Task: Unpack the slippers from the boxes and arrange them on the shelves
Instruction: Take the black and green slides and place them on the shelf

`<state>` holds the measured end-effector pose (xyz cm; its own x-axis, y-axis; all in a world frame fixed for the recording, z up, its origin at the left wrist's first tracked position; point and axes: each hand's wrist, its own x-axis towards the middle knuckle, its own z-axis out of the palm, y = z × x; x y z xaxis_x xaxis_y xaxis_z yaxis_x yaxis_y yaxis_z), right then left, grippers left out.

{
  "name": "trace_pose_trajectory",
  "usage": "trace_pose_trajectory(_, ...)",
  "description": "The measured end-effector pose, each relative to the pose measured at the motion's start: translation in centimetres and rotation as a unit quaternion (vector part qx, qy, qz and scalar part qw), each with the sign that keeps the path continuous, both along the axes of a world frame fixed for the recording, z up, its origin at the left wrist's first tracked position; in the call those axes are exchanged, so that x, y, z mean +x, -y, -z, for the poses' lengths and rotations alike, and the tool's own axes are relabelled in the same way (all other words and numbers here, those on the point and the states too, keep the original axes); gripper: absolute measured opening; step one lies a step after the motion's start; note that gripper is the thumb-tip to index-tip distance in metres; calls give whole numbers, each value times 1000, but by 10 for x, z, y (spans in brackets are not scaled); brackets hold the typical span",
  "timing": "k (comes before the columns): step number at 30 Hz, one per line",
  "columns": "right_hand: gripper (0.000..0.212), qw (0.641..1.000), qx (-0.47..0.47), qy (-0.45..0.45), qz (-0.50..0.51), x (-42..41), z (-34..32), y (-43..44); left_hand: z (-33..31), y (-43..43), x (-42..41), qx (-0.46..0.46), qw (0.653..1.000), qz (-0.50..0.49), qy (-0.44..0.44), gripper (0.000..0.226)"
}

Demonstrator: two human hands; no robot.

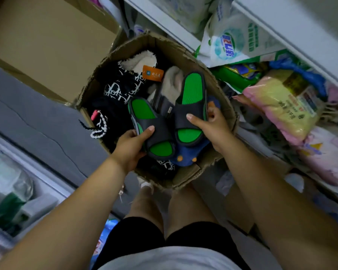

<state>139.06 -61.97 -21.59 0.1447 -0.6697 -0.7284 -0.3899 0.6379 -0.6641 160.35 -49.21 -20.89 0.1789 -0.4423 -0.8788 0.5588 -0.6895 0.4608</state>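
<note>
Green-and-black slippers (192, 90), left hand (131, 147) gripping 1, right hand (214, 124) gripping 1, over cardboard box (176, 51)

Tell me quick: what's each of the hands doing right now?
Left hand: holding the lower green slipper.
Right hand: holding the upper green slipper.

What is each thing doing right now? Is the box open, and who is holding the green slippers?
cardboard box: open, flaps torn, slippers inside.
left green slipper: gripped by the left hand, over the box.
right green slipper: gripped by the right hand, over the box.
blue slipper: lying in the box, under the green pair.
black lettered slippers: lying in the box, untouched.
pink and yellow packet: lying flat, untouched.
</note>
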Motion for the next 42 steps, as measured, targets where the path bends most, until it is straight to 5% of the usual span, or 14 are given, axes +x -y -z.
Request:
trace_pose_trajectory(2,83,999,-11,-4,41,-12,-16,-31,-19,-16,0,4,1000,8,20,30)
trace_pose_trajectory(4,79,997,-29,-8,68,-22,-32,-62,-34,-33,3,-7,999,26,21,47)
trace_pose_trajectory(7,92,992,-43,0,116,-29,-53,-106,-59,-56,8,-36,997,60,17,48)
trace_pose_trajectory(11,64,976,-68,13,206,-29,-81,-160,-94,-80,11,-82,991,105,23,31)
trace_pose_trajectory(15,59,958,-63,46,274,-33,-98,-207,-114,-96,11,-109,985,128,33,31)
trace_pose_trajectory(23,95,951,-90,96,280,-69,-129,-267,-151,-115,-24,-159,959,223,71,31)
trace_pose_trajectory(29,62,939,-149,99,292,-140,-162,-290,-183,-126,-95,-205,940,261,73,27)
trace_pose_trajectory(34,86,933,-187,65,300,-224,-185,-312,-200,-139,-183,-226,929,282,74,31)
trace_pose_trajectory(38,54,928,-214,52,299,-306,-203,-329,-208,-139,-272,-248,922,294,44,39)
trace_pose_trajectory(42,53,914,-249,12,321,-384,-222,-339,-220,-132,-355,-286,902,320,44,38)
